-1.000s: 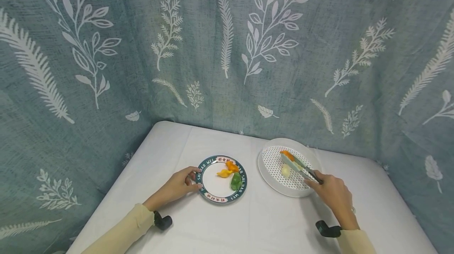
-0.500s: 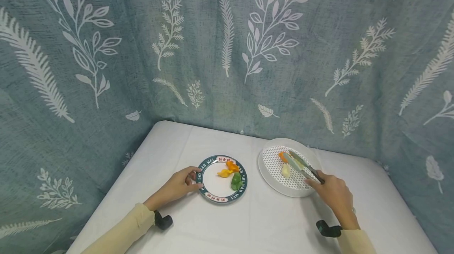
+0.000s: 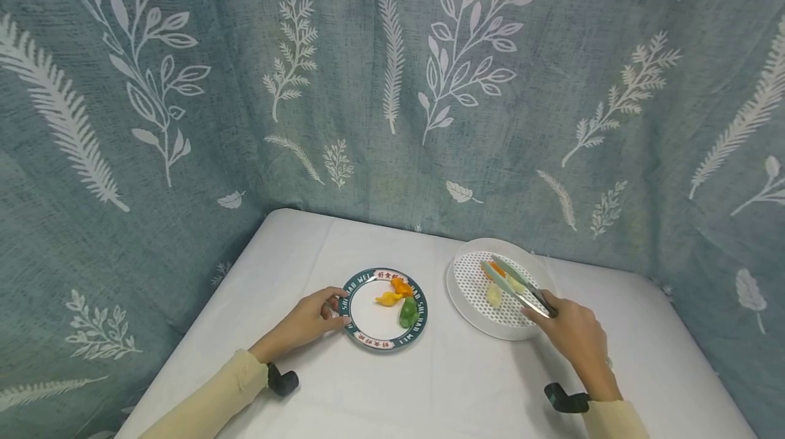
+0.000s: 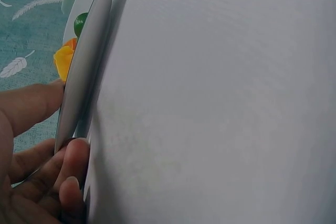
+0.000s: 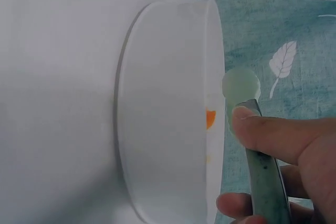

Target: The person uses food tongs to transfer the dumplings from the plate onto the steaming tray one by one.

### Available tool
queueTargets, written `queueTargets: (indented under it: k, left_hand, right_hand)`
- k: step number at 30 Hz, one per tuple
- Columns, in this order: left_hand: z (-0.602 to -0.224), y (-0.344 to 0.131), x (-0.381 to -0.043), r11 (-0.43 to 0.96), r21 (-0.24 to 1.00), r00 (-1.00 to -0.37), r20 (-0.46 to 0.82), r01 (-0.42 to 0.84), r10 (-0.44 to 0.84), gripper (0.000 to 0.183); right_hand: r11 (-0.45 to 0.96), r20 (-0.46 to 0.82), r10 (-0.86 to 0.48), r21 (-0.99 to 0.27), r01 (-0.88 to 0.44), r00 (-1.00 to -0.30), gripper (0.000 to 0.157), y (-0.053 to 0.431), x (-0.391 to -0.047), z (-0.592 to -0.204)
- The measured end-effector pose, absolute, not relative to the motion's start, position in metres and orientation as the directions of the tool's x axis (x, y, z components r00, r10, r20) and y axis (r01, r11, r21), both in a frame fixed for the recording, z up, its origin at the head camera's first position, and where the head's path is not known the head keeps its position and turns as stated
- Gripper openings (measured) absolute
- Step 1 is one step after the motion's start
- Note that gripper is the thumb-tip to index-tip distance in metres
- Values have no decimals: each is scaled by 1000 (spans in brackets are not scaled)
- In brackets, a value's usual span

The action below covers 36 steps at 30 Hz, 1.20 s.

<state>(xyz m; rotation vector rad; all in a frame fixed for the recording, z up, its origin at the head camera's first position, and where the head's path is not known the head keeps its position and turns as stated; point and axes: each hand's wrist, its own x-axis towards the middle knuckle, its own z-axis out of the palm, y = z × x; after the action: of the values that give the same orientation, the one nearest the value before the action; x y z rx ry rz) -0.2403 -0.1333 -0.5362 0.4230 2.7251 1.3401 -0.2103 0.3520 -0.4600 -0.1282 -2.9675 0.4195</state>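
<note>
My left hand [image 3: 313,320] pinches the near-left rim of a round plate [image 3: 362,343] with a dark green patterned border, thumb above and fingers under the edge. On the plate lie a yellow pepper [image 3: 388,299], an orange pepper [image 3: 401,286] and a green pepper [image 3: 407,314]. My right hand [image 3: 573,333] grips pale green tongs [image 3: 512,289], their tips spread apart over a white perforated basket [image 3: 472,320]. An orange piece [image 3: 494,268] shows between the tips, partly hidden by them. A pale yellow piece [image 3: 493,296] lies just below, with another light yellow piece [image 3: 515,282] between the tong arms.
Both plate and basket stand on a white-covered table [image 3: 392,398]. Its far edge meets a teal leaf-print curtain [image 3: 368,166], which also runs along the left and right sides. In the right wrist view the basket's tall white wall [image 5: 163,103] stands beside the tongs.
The tongs' tips have spread apart; a second ago they were close together by the orange piece. The left hand and the plate have not moved.
</note>
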Motion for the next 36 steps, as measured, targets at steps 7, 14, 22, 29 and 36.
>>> queueTargets:
  k: [7, 14, 22, 29, 36]
  left_hand:
    - [-536, -133, -240, 590, 778, -959, 54, 216, 280, 54]
    - [-535, -131, -239, 615, 764, -966, 41, 196, 257, 54]
    - [-535, -131, -239, 624, 762, -970, 22, 172, 241, 54]
    - [-534, -130, -240, 618, 767, -971, 27, 173, 239, 53]
    - [-536, -130, -240, 616, 767, -971, 34, 178, 238, 53]
  right_hand:
    - [954, 193, 38, -299, -22, -980, 76, 336, -203, -453]
    - [948, 231, -12, -306, -84, -973, 74, 322, -200, -450]
    - [933, 253, -60, -329, -144, -966, 70, 302, -195, -449]
    - [928, 222, -67, -344, -142, -973, 64, 287, -192, -450]
    - [918, 211, -95, -359, -168, -973, 65, 274, -189, -453]
